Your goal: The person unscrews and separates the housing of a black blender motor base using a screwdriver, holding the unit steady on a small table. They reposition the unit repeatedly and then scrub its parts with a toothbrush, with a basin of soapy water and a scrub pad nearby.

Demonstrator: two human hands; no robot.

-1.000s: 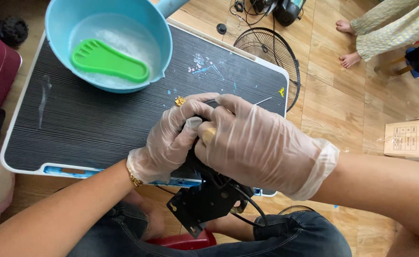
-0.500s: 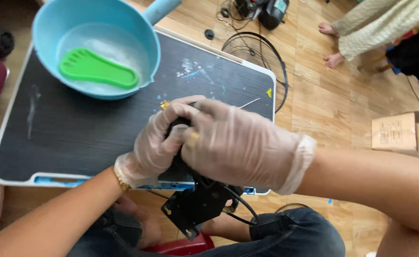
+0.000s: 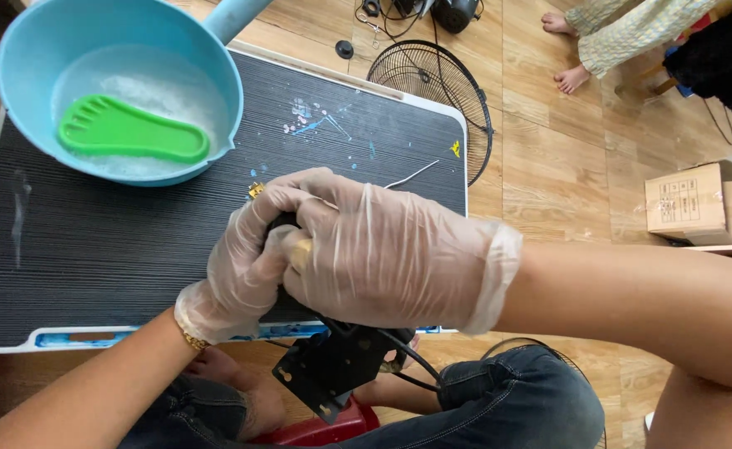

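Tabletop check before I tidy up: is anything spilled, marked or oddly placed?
Yes. Small paint-like specks dot the black tabletop beyond the hands, and a pale smear marks its left side. A green foot-shaped piece lies in the blue basin.

Gloved hands (image 3: 333, 249) hide most of the black device (image 3: 337, 366).

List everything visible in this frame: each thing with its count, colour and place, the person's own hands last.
black part with bracket and cables: 1, black, clasped in both hands, sticking out below them
lap table: 1, black ribbed top, white rim, paint specks
basin: 1, light blue, table's far left, holds water
foot-shaped brush: 1, green, inside basin
fan grille: 1, black, floor beyond table
cardboard box: 1, brown, floor at right
another person's bare feet: 2, top right
left hand: 1, clear glove, gold bracelet
right hand: 1, clear glove, over left
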